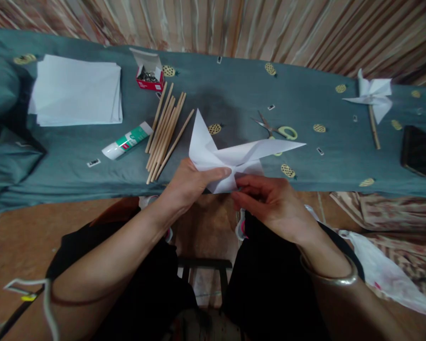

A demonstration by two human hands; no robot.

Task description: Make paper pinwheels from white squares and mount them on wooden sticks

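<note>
A white paper pinwheel (208, 154), its points folded in toward the middle, is held just above the table's front edge. My left hand (190, 182) is closed on its left side, the thumb pressing on the folded centre and the other fingers hidden beneath. At the lower right edge of the paper, my right hand (266, 199) has its fingers curled, with thumb and index finger closing at a flap. Open scissors (287, 132) with pale green handles lie behind the pinwheel, partly covered by it. Several wooden sticks (166, 132) lie in a pile to the left.
On the blue-green tablecloth (305, 104) are a stack of white paper (78, 92), a glue stick (127, 140) and an open red box (150, 78) of small metal pieces. A pinwheel on a stick (372, 97) and a dark phone (416, 150) lie at the right. A curtain hangs behind.
</note>
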